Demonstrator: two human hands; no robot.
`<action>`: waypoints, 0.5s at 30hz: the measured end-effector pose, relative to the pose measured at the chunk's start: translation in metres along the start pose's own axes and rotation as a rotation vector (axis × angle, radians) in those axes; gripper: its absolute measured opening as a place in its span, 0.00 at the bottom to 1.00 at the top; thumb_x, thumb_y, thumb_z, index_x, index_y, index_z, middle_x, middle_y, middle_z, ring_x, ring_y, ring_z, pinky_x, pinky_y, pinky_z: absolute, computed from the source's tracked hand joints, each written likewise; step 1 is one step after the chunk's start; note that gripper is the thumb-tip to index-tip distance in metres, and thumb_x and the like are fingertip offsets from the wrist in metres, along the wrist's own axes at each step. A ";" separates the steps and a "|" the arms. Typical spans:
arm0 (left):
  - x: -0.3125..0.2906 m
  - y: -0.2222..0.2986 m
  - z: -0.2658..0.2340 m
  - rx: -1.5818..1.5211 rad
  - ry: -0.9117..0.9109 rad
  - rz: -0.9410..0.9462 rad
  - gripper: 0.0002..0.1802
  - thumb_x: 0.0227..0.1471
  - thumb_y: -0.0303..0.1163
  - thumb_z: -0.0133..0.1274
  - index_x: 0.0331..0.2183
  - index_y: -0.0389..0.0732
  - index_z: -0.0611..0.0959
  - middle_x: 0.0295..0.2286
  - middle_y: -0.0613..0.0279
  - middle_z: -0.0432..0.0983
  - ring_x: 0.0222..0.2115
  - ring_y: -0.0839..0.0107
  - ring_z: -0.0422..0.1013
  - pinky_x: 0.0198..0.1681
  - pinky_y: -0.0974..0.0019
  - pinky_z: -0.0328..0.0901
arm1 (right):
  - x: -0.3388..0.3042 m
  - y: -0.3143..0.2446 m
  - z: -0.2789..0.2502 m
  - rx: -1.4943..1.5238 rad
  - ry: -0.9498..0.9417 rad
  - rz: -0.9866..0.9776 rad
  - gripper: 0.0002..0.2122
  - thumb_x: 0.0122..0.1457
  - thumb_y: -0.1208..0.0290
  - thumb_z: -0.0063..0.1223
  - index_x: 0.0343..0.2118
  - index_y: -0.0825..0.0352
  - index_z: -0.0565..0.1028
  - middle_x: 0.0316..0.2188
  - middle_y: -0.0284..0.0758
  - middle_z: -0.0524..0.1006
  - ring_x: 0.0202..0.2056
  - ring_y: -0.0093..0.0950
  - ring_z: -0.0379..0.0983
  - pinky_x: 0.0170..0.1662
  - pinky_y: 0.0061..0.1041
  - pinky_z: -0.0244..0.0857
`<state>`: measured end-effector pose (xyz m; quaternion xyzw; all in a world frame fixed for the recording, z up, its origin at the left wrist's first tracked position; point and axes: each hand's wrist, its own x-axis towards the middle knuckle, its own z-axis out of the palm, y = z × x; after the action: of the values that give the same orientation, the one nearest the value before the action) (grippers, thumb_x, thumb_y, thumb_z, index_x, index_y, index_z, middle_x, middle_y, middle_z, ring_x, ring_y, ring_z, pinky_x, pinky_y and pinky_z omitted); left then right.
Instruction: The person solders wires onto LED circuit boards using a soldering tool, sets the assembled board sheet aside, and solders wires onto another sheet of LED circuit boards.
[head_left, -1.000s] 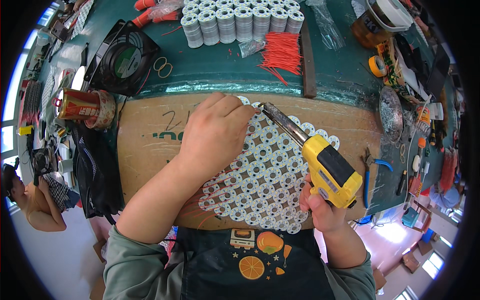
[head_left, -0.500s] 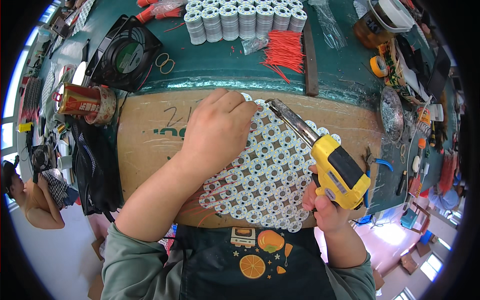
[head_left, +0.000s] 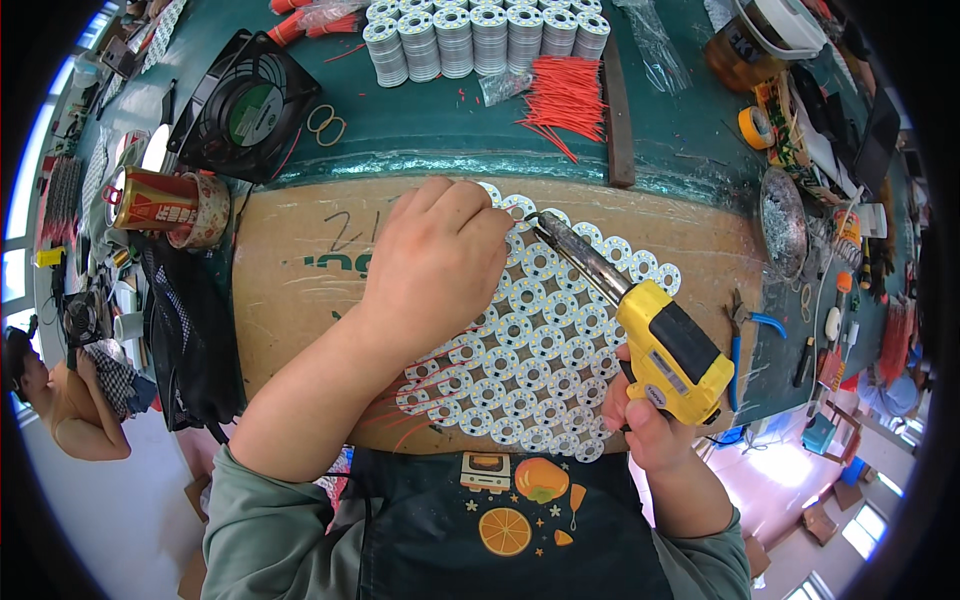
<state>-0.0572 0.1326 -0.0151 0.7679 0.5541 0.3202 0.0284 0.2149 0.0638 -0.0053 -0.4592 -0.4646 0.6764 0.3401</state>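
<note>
Yellow soldering gun (head_left: 678, 350) sits within the right grip (head_left: 656, 431).

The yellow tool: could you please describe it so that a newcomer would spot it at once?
Find the brown cardboard, then the white ring-shaped boards lying on it. Over their right side, the right hand holds the pistol-shaped tool; its yellow-and-black body and metal barrel set it apart from the blue-handled pliers nearby.

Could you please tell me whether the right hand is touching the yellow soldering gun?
Touching: the head view shows the right hand gripping the soldering gun by its handle.
</note>
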 end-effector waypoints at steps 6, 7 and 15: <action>-0.001 0.000 0.001 0.009 -0.012 0.003 0.08 0.41 0.22 0.61 0.29 0.40 0.83 0.31 0.60 0.76 0.33 0.60 0.73 0.37 0.59 0.69 | -0.001 0.001 -0.001 0.001 -0.006 0.005 0.27 0.56 0.60 0.61 0.52 0.72 0.65 0.21 0.32 0.67 0.21 0.21 0.64 0.25 0.22 0.61; -0.001 0.000 0.001 0.008 -0.013 0.004 0.08 0.41 0.22 0.61 0.29 0.40 0.83 0.31 0.60 0.76 0.33 0.60 0.73 0.37 0.59 0.69 | -0.001 0.001 -0.001 -0.003 -0.007 0.004 0.26 0.56 0.60 0.60 0.51 0.72 0.65 0.21 0.32 0.67 0.21 0.21 0.64 0.25 0.22 0.62; -0.002 0.002 0.000 0.037 -0.038 0.021 0.09 0.41 0.22 0.61 0.31 0.39 0.83 0.30 0.60 0.75 0.33 0.60 0.72 0.38 0.59 0.69 | -0.002 0.005 -0.002 0.004 -0.003 -0.002 0.26 0.57 0.60 0.60 0.51 0.71 0.65 0.21 0.32 0.67 0.21 0.21 0.63 0.25 0.22 0.61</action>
<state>-0.0556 0.1302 -0.0153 0.7801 0.5511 0.2954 0.0214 0.2169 0.0612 -0.0095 -0.4570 -0.4642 0.6779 0.3409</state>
